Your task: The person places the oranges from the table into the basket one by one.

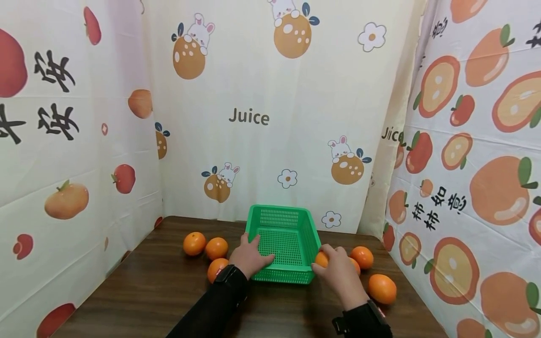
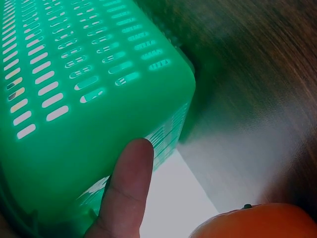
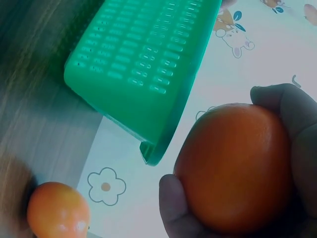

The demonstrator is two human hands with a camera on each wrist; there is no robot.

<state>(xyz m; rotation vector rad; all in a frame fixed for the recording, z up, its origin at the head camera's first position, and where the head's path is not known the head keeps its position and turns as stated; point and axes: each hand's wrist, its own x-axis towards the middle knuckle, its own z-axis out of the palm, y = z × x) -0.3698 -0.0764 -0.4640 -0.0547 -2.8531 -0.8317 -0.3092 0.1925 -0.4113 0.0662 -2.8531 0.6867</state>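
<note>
A green plastic basket (image 1: 276, 274) with slotted walls stands on the dark table. My left hand (image 1: 249, 258) is at its front left corner, fingers spread, with a straight thumb (image 2: 130, 181) against the basket (image 2: 99, 129) in the left wrist view. My right hand (image 1: 340, 272) grips an orange (image 1: 322, 259) beside the basket's right wall. In the right wrist view, thumb and fingers curl round this orange (image 3: 235, 168), which is apart from the basket (image 3: 129, 64). The left hand's other fingertips are hard to make out.
Left of the basket lie several oranges, one (image 1: 217, 269) close to my left wrist. On the right are an orange (image 1: 361, 257) near the back, another (image 1: 382, 288) nearer the front, and one partly behind my right hand. Printed curtains (image 1: 262, 155) enclose the wood-grain table (image 1: 139, 286).
</note>
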